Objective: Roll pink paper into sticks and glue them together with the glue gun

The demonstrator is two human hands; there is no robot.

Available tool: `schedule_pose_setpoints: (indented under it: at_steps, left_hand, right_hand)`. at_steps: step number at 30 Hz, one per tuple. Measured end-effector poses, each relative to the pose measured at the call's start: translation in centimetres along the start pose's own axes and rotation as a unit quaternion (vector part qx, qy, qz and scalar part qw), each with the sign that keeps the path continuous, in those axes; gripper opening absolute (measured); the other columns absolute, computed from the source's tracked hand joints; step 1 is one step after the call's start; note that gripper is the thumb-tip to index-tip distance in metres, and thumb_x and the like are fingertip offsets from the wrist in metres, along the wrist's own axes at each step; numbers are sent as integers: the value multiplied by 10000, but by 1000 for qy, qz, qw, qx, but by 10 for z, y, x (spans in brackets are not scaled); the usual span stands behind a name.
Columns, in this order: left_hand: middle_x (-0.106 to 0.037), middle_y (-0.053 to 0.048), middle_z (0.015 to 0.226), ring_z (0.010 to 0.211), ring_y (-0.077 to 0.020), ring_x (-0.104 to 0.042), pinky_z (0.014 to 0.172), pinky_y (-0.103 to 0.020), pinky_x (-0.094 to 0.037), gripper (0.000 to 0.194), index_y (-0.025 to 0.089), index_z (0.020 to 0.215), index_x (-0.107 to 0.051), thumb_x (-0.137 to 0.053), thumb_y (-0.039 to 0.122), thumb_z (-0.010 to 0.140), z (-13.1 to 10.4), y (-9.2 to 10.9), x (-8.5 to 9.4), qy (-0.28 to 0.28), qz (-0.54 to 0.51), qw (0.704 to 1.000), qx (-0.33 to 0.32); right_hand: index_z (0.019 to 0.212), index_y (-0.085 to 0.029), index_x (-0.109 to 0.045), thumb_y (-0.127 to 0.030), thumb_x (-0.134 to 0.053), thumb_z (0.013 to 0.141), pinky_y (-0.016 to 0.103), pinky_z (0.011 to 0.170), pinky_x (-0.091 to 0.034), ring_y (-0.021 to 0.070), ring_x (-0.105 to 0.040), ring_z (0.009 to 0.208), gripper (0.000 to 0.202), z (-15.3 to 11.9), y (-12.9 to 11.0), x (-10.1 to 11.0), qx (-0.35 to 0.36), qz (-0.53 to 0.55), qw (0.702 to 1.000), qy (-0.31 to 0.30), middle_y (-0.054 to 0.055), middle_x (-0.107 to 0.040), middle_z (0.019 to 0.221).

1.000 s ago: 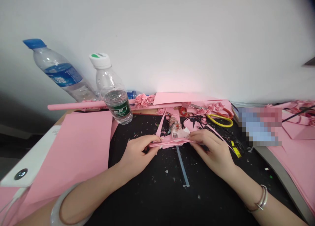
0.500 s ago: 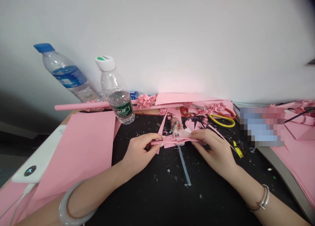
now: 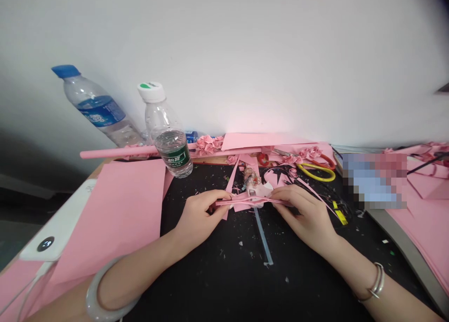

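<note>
A thin stack of folded pink paper (image 3: 242,200) is held level between my two hands, seen nearly edge-on. My left hand (image 3: 201,212) pinches its left end between thumb and fingers. At the opposite end, my right hand (image 3: 303,212) grips it the same way, fingers on top and thumb below. Just behind the paper's middle is the messy, glue-coated tip of what looks like a hot glue gun (image 3: 251,179), its body mostly hidden. A translucent glue stick (image 3: 263,238) lies on the black mat (image 3: 217,284), running toward me from beneath the paper.
Left are pink sheets (image 3: 122,210), a white power bank (image 3: 56,233) and two bottles (image 3: 173,149) (image 3: 101,109). Behind lie a rolled pink tube (image 3: 115,152), paper flowers (image 3: 209,144) and yellow-handled scissors (image 3: 317,172). A pixelated patch and more pink paper (image 3: 424,233) are right.
Both hands keep their hold on the folded pink paper, which stays nearly still. The whole view has shifted very slightly.
</note>
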State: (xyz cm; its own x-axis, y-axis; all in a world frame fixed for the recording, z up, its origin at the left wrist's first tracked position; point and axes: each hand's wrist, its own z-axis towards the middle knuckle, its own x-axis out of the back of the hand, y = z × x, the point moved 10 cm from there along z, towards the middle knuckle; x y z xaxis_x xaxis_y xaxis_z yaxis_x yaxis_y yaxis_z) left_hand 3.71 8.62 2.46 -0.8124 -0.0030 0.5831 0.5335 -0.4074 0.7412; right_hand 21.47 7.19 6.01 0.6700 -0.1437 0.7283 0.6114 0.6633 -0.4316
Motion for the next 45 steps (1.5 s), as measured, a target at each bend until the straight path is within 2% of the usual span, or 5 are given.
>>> schedule_pose_setpoints:
  at_steps: [12,22,30,45]
  left_hand:
    - [-706,13,809,563,-93,-547,542,-192,-433,168,198,852,-672,-592,90,751,0,-1,2,11,-6,1000,4]
    - [-704,10,783,545,-90,-541,520,-188,-428,140,201,843,-677,-589,117,773,1,-1,2,5,1,1000,1]
    - [-701,16,773,578,-97,-564,533,-185,-431,176,201,849,-677,-585,79,760,1,-1,1,0,-2,1000,8]
    - [-713,10,772,564,-104,-587,523,-190,-462,167,207,834,-688,-588,97,758,1,0,2,7,-7,1000,-1]
  right_hand:
    - [913,-201,-608,-160,-549,845,291,712,-537,176,-636,824,99,-3,11,-1,-33,-17,999,4,53,-672,853]
    - [879,-197,-599,-119,-553,833,328,732,-524,189,-625,824,102,-1,3,1,-8,-7,1000,7,66,-660,837]
    - [879,-201,-591,-104,-549,832,335,733,-526,187,-622,822,115,-1,3,0,-2,3,1000,4,68,-658,839]
    - [858,-205,-604,-145,-536,842,337,725,-535,196,-638,808,92,1,3,1,-8,4,1000,8,68,-669,821]
